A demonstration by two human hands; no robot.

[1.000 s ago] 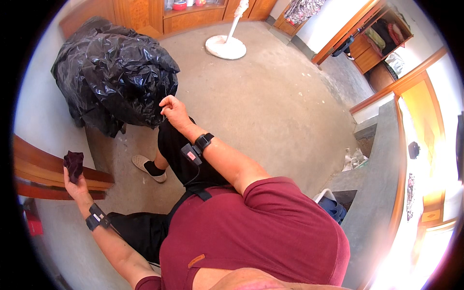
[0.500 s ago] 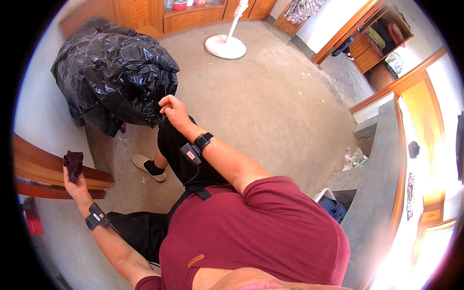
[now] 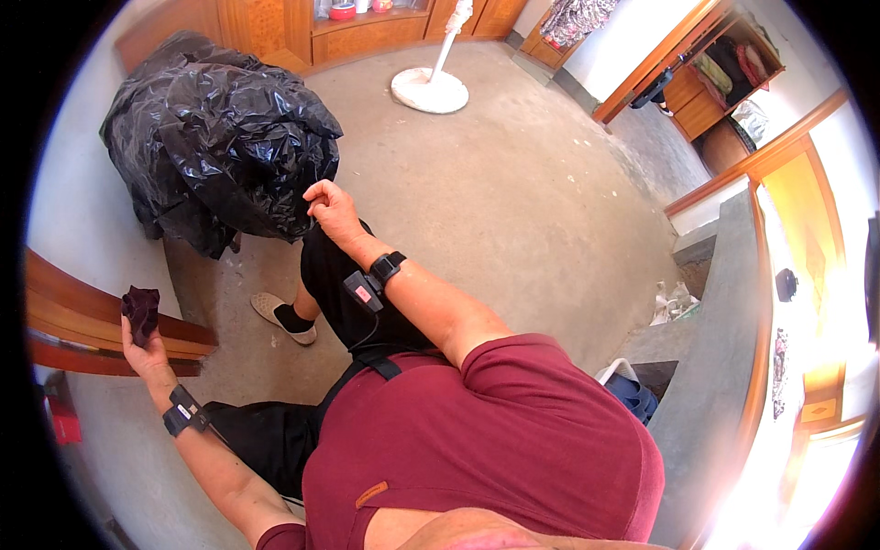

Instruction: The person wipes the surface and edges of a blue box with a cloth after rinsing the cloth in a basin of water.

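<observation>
At the far left, my left hand (image 3: 144, 353) is closed around a bunched dark maroon cloth (image 3: 140, 314). It holds the cloth up against the reddish-brown wooden edge (image 3: 110, 335) of a door frame or similar piece. My right hand (image 3: 332, 213) hangs above my bent knee, its fingers curled in with the thumb close to them. Whether anything small sits in that curl is hidden. Just left of it, a big crumpled black plastic cover (image 3: 220, 147) bulges over something I cannot see; whether the fingertips touch it, I cannot tell.
A white round base with a pole (image 3: 431, 90) stands on the concrete floor (image 3: 513, 202). Behind it runs a wooden cabinet (image 3: 367, 44). On the right is a grey ledge (image 3: 710, 339), with a blue item (image 3: 632, 396) beneath. A doorway opens at the far right.
</observation>
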